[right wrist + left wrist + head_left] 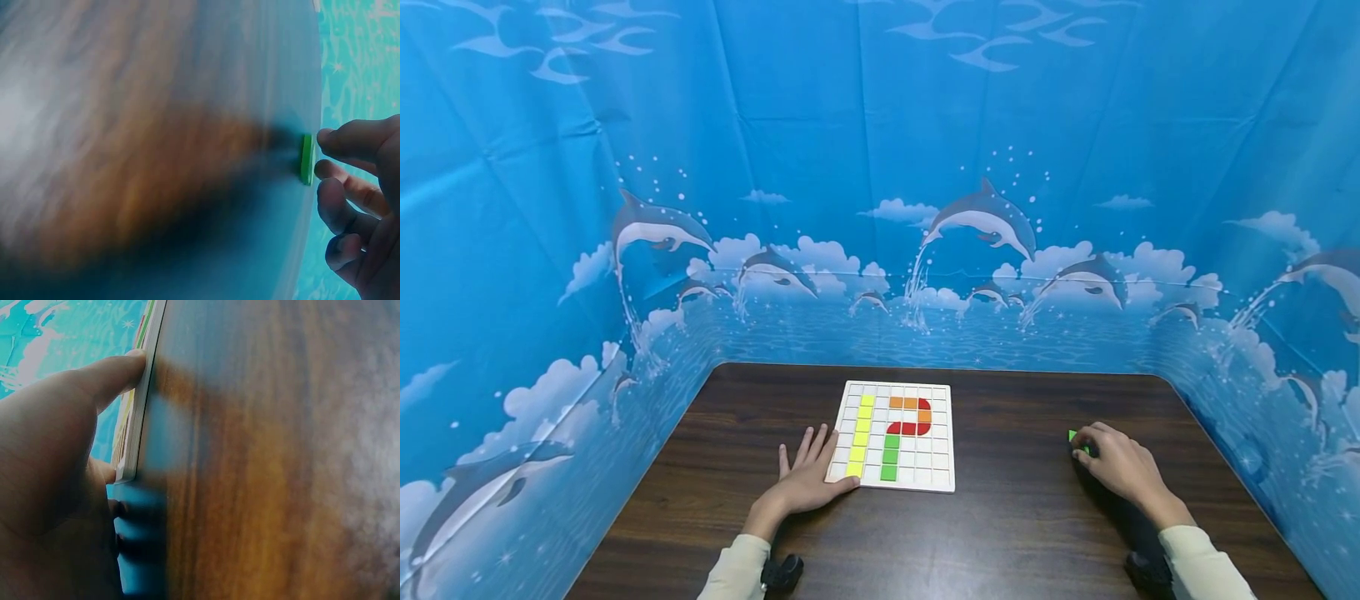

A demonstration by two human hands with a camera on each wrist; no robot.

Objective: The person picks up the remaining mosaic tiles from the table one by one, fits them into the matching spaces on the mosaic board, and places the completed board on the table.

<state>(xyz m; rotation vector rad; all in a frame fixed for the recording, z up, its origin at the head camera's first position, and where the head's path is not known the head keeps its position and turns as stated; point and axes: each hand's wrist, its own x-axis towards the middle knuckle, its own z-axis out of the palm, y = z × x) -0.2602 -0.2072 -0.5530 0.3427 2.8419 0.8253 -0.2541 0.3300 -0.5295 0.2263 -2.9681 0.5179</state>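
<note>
A white square grid board lies on the table with colored tiles set in it: a yellow column, a green column, and red and orange tiles forming a hooked curve. My left hand spreads its straight fingers along the board's left edge, the thumb resting at its near edge. At the right, my right hand hovers low over a green tile lying flat on the table. Its bent thumb and fingers are right beside the tile, not closed round it.
The dark wood table has rounded far corners. A blue curtain printed with dolphins and clouds encloses it at the back and both sides. Each wrist wears a black strapped device, close above the tabletop.
</note>
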